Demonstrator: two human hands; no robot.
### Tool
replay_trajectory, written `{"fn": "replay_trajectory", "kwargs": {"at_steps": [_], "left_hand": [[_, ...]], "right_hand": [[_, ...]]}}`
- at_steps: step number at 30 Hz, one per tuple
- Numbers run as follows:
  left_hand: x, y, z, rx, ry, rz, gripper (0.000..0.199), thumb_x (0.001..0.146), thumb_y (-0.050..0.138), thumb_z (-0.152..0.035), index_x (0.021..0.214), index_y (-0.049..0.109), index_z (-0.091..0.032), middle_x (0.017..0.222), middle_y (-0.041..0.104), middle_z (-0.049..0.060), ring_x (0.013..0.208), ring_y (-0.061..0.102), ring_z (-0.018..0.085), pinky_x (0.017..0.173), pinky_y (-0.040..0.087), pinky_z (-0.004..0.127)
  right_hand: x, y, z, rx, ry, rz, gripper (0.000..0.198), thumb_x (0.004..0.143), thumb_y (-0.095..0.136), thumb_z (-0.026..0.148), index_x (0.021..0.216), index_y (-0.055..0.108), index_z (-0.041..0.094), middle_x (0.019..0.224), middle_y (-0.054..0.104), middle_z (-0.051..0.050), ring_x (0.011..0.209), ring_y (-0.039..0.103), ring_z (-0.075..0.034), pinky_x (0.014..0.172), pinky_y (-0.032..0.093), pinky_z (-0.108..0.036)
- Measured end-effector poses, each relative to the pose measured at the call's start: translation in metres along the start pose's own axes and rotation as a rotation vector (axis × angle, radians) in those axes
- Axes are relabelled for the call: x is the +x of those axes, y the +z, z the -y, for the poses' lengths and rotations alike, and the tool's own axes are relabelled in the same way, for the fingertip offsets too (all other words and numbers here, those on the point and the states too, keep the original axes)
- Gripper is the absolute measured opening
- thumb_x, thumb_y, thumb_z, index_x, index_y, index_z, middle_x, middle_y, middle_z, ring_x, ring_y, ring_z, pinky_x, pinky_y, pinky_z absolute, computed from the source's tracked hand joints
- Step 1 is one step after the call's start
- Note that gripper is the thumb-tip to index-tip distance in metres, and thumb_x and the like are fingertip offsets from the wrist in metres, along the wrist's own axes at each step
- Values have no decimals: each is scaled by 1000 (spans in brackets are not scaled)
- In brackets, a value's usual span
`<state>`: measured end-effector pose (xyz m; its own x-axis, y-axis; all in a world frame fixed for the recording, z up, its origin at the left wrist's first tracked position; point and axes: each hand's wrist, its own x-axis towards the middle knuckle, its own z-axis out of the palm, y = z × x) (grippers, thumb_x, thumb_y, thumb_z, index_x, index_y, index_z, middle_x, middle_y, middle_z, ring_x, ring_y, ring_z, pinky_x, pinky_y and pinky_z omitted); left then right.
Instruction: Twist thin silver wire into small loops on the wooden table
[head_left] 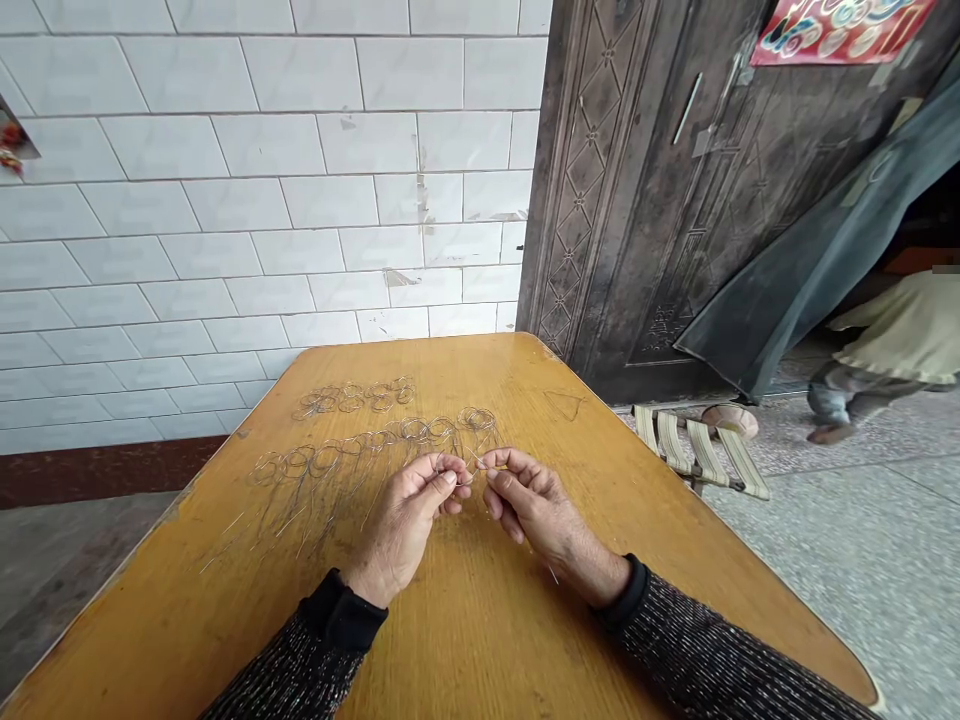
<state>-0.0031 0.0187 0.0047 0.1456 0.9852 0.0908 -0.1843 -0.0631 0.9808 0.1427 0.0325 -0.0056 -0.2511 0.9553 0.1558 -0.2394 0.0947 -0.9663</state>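
Over the middle of a wooden table (487,640), my left hand (412,510) pinches a thin wire loop (471,478) between thumb and fingers. My right hand (532,505) is closed on the same wire from the other side, close to the left fingertips. A straight wire end (553,575) shows below the right hand. Just beyond both hands lies a long row of looped wires (326,460), their straight tails spread toward the near left. Farther back is a shorter cluster of wire rings (352,397).
A white tiled wall (300,190) stands behind the table, with a dark carved door (585,200) to its right. A strapped folding stool (701,450) is beside the table's right edge. At far right, a person (900,330) is near a hanging curtain (817,250).
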Motion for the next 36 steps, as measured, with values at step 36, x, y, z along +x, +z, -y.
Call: {"fn": "replay_trajectory", "kwargs": {"at_steps": [36], "left_hand": [[-10, 22, 14, 149, -264, 215, 10, 73, 56, -22, 80, 53, -14, 68, 65, 4, 54, 54, 10, 50, 34, 22]], "right_hand": [[6, -13, 8, -74, -73, -204, 25, 74, 61, 39, 68, 53, 16, 61, 55, 2, 50, 44, -7, 41, 32, -17]]}}
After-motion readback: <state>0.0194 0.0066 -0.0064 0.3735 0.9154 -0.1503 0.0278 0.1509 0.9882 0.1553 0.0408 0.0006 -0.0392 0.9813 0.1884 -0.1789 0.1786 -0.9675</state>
